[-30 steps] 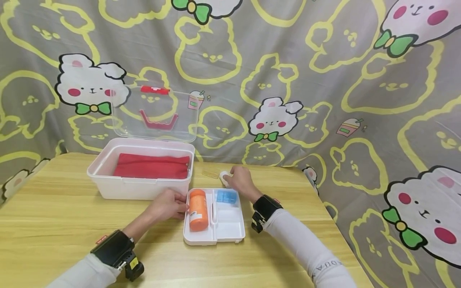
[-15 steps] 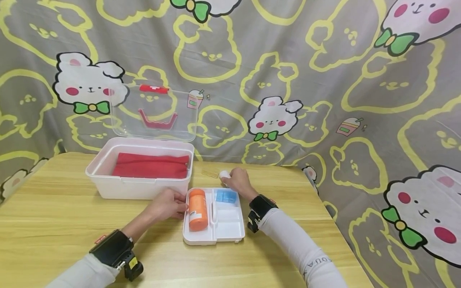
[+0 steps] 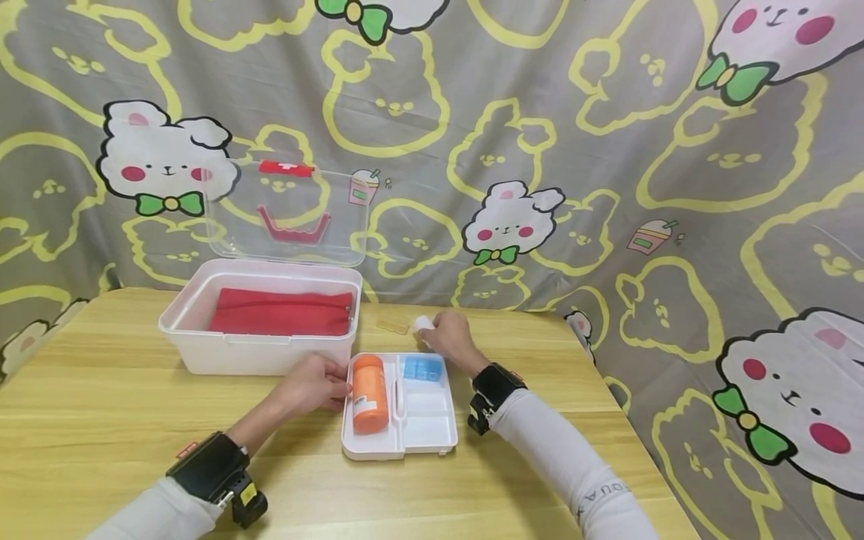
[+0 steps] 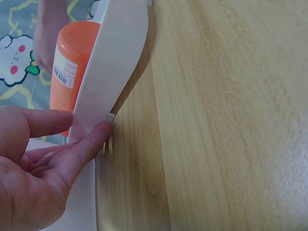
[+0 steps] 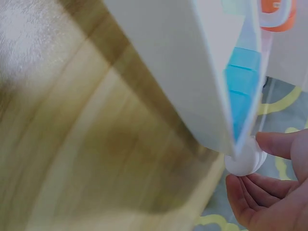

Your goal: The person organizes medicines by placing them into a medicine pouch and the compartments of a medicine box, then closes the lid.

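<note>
My left hand (image 3: 316, 384) grips the left side of a white divided tray (image 3: 432, 431), thumb at the rim and a fingertip low on the outer wall in the left wrist view. An orange bottle (image 3: 370, 397) lies in the tray's left compartment. A blue translucent pill case (image 3: 423, 368) sits in its back right compartment. Just behind the tray, my right hand (image 3: 454, 337) pinches a small white round thing (image 5: 242, 161) between thumb and fingers. It looks like a short roll, but its exact kind is unclear.
An open white box (image 3: 256, 352) with a clear lid (image 3: 236, 240) raised behind it stands back left, holding a red zippered pouch (image 3: 283, 311). A flat yellowish strip (image 3: 393, 325) lies behind the tray. A patterned curtain (image 3: 418, 172) hangs behind the wooden table (image 3: 304, 495).
The right hand shifts only slightly behind the tray, keeping the white round thing. My left hand stays at the tray's side, and the objects keep their places.
</note>
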A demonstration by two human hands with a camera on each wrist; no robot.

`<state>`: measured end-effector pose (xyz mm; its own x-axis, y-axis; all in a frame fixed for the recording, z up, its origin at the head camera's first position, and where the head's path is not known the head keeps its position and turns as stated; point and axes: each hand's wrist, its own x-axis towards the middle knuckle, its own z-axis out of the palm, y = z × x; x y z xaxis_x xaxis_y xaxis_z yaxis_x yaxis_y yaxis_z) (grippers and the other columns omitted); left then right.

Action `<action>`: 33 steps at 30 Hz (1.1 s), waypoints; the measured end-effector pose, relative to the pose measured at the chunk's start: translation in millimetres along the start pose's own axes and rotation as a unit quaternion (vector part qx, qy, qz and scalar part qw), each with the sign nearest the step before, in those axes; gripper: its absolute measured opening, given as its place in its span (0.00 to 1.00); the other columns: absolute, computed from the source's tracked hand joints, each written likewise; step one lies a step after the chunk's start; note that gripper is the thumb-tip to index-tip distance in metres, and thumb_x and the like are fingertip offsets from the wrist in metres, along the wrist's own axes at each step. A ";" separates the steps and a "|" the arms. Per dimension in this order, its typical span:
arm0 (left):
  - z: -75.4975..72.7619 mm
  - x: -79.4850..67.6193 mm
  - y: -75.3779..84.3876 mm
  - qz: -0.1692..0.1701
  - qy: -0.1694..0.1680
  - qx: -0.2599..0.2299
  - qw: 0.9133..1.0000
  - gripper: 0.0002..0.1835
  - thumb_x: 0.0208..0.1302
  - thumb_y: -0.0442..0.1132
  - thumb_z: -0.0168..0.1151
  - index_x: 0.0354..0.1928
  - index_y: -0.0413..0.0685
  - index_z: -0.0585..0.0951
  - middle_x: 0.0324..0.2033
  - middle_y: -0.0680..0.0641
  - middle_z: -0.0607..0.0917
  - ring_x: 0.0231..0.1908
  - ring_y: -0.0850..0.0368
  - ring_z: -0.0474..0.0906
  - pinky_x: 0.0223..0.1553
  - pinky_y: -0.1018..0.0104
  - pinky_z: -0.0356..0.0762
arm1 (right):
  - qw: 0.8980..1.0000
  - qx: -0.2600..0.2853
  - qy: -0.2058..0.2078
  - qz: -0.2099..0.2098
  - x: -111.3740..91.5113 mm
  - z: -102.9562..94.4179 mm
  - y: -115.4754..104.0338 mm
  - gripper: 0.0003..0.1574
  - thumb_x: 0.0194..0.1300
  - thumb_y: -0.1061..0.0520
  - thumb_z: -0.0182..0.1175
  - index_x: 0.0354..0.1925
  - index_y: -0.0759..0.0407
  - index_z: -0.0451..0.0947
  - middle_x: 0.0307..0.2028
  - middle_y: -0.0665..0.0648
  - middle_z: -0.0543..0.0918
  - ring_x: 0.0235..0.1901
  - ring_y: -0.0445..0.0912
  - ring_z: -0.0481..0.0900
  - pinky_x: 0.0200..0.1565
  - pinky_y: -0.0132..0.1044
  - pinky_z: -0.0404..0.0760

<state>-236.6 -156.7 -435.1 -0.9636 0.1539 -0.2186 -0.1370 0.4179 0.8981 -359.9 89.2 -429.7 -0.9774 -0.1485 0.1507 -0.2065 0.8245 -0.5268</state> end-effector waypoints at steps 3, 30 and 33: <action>0.2 0.2 -0.4 -0.002 -0.001 0.002 1.000 0.16 0.64 0.27 0.65 0.52 0.24 0.81 0.41 0.36 0.89 0.38 0.50 0.88 0.39 0.56 0.88 | 1.000 0.001 -0.002 -0.016 -1.2 -7.8 -2.7 0.34 0.57 0.54 0.71 0.09 0.53 0.59 0.10 0.46 0.56 0.15 0.41 0.56 0.24 0.31 0.58; 0.2 2.3 -2.7 0.001 -0.003 -0.003 1.000 0.17 0.64 0.28 0.65 0.53 0.23 0.80 0.40 0.37 0.88 0.38 0.50 0.87 0.39 0.56 0.88 | 0.986 -0.039 -0.137 -0.083 -72.6 -39.5 -23.4 0.17 0.50 0.55 0.78 0.37 0.61 0.85 0.35 0.55 0.88 0.35 0.45 0.83 0.41 0.38 0.83; 0.1 1.7 -2.1 -0.002 -0.002 -0.002 1.000 0.17 0.65 0.28 0.65 0.53 0.23 0.80 0.41 0.37 0.88 0.38 0.50 0.87 0.39 0.56 0.88 | 0.984 -0.045 -0.153 -0.081 -76.1 -38.3 -20.7 0.16 0.48 0.57 0.78 0.35 0.59 0.84 0.34 0.54 0.87 0.34 0.44 0.82 0.41 0.38 0.82</action>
<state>-237.9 -157.2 -437.4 -0.9620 0.1567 -0.2238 -0.1414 0.4150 0.8988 -279.5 104.3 -398.2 -0.9027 -0.4285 -0.0392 -0.3698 0.8191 -0.4385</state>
